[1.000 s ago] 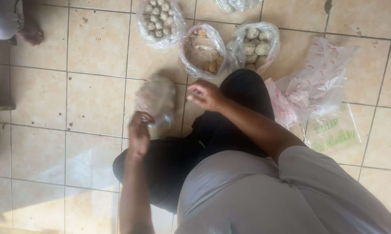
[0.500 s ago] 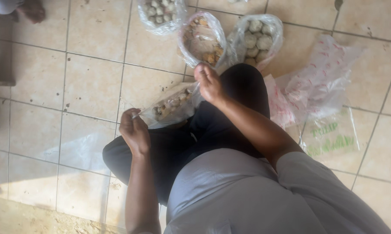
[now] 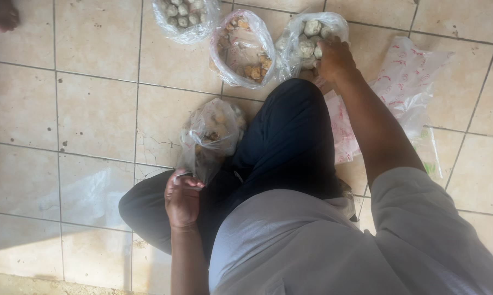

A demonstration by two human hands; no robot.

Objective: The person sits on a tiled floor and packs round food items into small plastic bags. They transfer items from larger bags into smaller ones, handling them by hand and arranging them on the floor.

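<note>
In the head view, a small clear plastic bag (image 3: 211, 136) holding brownish lumps is seen resting on the tiled floor (image 3: 93, 109), against the dark trouser knee (image 3: 284, 136) of the seated person. Its twisted neck is pinched by the left hand (image 3: 182, 198), whose fingers (image 3: 189, 183) are curled shut around the gathered plastic (only the neck is gripped, not the contents).

The right hand (image 3: 334, 57) is stretched forward past the knee and is laid on the mouth of a clear bag of pale round balls (image 3: 306, 41), near the top of the frame. The fingers of that hand are bent down into the bag's opening, touching the balls; whether a ball is actually gripped cannot be told, since the fingertips are hidden behind the knuckles.

Just left of that bag, an open bag of orange-brown pieces (image 3: 244, 49) is set on the floor, and further left a third bag of greyish balls (image 3: 185, 16) is cut off by the top edge. A crumpled sheet of thin plastic with red print (image 3: 405, 82) is spread on the tiles beside the right forearm. A grey shirt (image 3: 323, 246) fills the lower part of the frame. A bare foot of another person (image 3: 3, 13) is seen at the top left corner.
</note>
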